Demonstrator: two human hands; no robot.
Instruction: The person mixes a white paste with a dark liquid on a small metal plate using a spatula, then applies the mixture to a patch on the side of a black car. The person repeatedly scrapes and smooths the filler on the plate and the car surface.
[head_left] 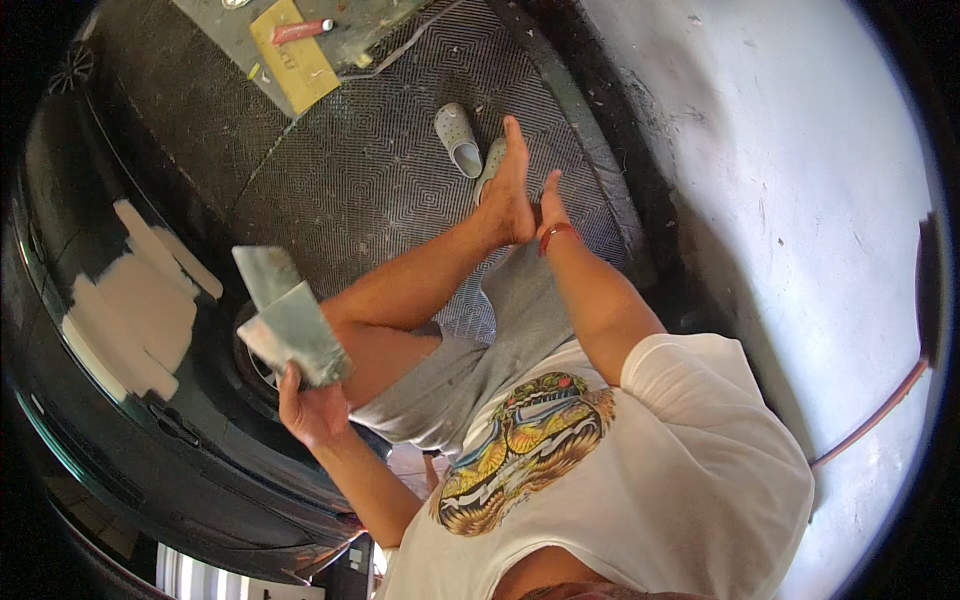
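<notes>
My left hand (315,408) grips two flat, greyish putty spreaders, which overlap. The nearer spreader (290,335) carries pale smears; the farther spreader (266,272) sticks out beyond it. Both are held over my bent left leg, beside a dark car panel (60,270) with a beige filler patch (140,320). At my bare foot (508,195), my right hand (553,205) extends past my knee with one finger stretched out and a red band on its wrist. Its other fingers are mostly hidden, and nothing shows in it.
Two pale clogs (459,140) stand on the dark patterned floor mat (380,170) beyond my foot. Farther left, a grey board (225,40) bears yellow cardboard (308,78) and a red tube (302,31). A white wall (780,130) rises at the right, with a reddish hose (875,412) against it.
</notes>
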